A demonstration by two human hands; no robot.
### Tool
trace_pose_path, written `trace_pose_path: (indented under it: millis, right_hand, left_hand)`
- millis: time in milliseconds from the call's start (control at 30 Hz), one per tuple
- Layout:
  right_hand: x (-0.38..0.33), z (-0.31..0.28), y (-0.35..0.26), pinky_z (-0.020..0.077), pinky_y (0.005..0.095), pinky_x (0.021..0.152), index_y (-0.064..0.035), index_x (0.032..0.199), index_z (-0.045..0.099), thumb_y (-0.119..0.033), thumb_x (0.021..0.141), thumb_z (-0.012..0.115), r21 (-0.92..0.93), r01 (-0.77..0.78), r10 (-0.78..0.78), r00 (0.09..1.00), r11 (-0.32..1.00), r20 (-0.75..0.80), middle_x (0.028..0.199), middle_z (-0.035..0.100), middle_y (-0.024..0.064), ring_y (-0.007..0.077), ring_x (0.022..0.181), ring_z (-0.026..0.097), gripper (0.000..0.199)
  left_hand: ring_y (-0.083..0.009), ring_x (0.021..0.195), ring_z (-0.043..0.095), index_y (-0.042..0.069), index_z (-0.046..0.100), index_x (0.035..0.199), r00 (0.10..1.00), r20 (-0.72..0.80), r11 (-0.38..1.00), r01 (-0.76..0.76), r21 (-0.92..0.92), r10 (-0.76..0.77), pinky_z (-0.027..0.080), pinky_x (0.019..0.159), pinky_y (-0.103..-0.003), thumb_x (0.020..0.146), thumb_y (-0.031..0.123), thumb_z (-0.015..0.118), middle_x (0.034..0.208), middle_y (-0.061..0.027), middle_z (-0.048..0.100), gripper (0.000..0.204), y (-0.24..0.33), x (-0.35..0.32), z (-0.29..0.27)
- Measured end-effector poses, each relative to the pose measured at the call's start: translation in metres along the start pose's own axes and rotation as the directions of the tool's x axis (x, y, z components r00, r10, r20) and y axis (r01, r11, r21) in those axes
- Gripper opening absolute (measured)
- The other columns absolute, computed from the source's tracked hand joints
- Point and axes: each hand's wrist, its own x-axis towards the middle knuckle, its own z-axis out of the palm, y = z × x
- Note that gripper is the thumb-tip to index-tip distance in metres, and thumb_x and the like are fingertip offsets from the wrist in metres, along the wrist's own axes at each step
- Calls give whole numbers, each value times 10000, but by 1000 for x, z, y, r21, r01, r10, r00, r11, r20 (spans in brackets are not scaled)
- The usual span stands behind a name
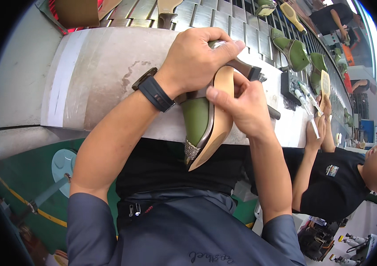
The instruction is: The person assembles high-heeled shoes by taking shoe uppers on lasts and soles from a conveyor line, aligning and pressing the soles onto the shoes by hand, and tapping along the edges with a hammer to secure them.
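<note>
I hold a green pointed shoe (196,119) with a tan sole (220,119), sole turned to the right and toe pointing down toward my lap. My left hand (196,57) wraps over the heel end of the shoe from above. A black watch (154,92) sits on that wrist. My right hand (239,104) presses on the tan sole near its middle, thumb and fingers against its edge. A sparkly trim (191,150) shows near the toe.
A grey workbench (104,71) lies in front of me, with a slatted conveyor (206,15) behind it carrying more green shoes (295,51). A person in a black shirt (334,181) works at my right, holding a sole (325,82). A small black tray (291,86) with tools sits nearby.
</note>
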Motion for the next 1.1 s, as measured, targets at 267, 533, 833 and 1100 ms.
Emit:
trace_pose_path:
  millis: [267,533,833,1100]
  right_hand:
    - [-1,3,-20,591,409,907,61,1200,736,-370,823,922,-427,190,-202,979,884,19,1073,779,214,317,996,760,602]
    - [10,-16,-10,503,456,1068,-21,1260,728,-400,713,944,-600,617,-558,767,509,316,1305,724,162,352,1223,648,699]
    - [28,-12,0,447,461,1079,-140,1331,730,-549,743,863,-592,719,-639,655,365,403,1328,685,109,332,1162,620,728]
    - [31,-8,9,401,516,1107,-142,1250,766,-538,771,852,-574,713,-640,668,403,380,1172,697,60,297,1084,615,627]
  left_hand:
    - [-140,1128,602,3,603,1356,899,-419,979,-181,-95,126,500,935,-304,972,621,710,1246,-72,626,735,-11,-83,-67]
    - [-399,1288,641,58,609,1422,937,206,727,-348,591,280,505,1094,-499,725,541,940,1470,-220,610,910,30,-155,-72]
    - [-390,1295,684,14,684,1372,935,115,638,-314,703,334,509,1110,-492,816,328,925,1408,-243,689,683,21,-145,-62]
    - [-402,1291,686,21,685,1360,950,99,661,-279,697,297,497,1119,-524,818,298,925,1412,-252,684,654,21,-144,-60]
